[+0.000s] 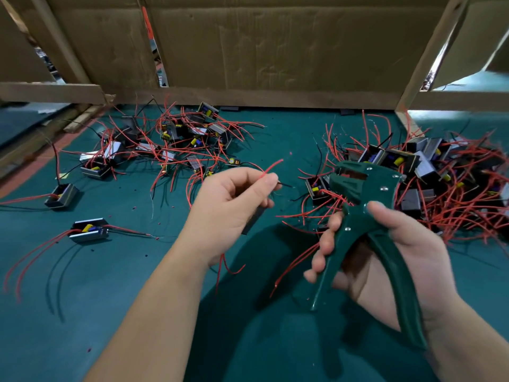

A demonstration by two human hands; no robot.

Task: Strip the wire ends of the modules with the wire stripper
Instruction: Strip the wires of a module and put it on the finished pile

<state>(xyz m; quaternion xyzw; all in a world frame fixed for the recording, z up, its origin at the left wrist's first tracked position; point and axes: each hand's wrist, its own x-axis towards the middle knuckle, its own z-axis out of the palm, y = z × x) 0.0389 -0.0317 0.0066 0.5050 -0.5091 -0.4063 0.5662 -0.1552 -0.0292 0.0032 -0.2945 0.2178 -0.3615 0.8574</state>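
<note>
The green table point(132, 312) spreads beneath both your hands. Beyond your right hand point(399, 257) lies the dense heap of modules point(440, 183), and beyond your left hand point(231, 210) a looser scatter of modules point(176, 139). Your right hand grips the wire stripper point(355, 188) by its handles, head raised near your left fingertips. Your left hand cradles one module point(253, 219) and pinches a red wire point(271, 166) between thumb and forefinger.

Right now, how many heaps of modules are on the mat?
2. The left heap lies at the back, left of centre; the right heap lies behind the wire stripper. Two stray modules sit apart at near left; more may be buried.
</note>
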